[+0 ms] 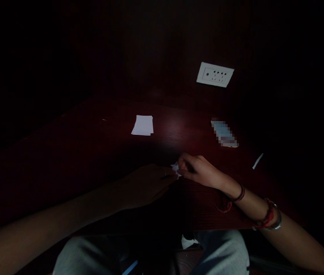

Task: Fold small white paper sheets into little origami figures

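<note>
The scene is very dark. Both my hands meet over a dark red wooden table [99, 152]. My left hand [147, 183] and my right hand [199, 170] pinch a small piece of white paper [176, 168] between their fingertips; most of the paper is hidden by the fingers. My right wrist carries red thread bands and a metal bangle [273, 219].
A small stack of white paper sheets [143, 125] lies further back on the table. A blurred flat object [224, 133] lies at the right, with a thin white strip [257, 161] nearby. A white wall socket [215, 74] sits behind. A paper scrap [187, 241] rests in my lap.
</note>
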A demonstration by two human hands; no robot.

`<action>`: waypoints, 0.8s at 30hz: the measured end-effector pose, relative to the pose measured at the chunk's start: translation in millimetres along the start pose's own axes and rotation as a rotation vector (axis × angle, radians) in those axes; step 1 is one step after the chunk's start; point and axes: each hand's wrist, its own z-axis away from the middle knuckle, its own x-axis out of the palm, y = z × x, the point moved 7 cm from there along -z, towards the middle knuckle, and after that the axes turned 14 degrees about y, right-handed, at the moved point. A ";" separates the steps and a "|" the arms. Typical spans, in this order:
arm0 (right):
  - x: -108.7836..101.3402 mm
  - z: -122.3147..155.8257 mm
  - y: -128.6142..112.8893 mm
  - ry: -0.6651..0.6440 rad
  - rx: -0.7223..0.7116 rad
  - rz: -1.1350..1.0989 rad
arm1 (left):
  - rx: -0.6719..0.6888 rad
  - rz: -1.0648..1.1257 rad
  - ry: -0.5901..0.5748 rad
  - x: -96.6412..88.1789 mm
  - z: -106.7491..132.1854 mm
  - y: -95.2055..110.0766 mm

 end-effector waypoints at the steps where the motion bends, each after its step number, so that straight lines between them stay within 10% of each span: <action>1: 0.0 0.0 -0.3 0.000 -0.010 0.009 | 0.012 -0.009 -0.005 -0.3 -0.1 0.6; 24: -3.5 6.4 0.5 0.095 -0.079 0.034 | 0.108 -0.038 -0.025 8.3 3.3 -5.5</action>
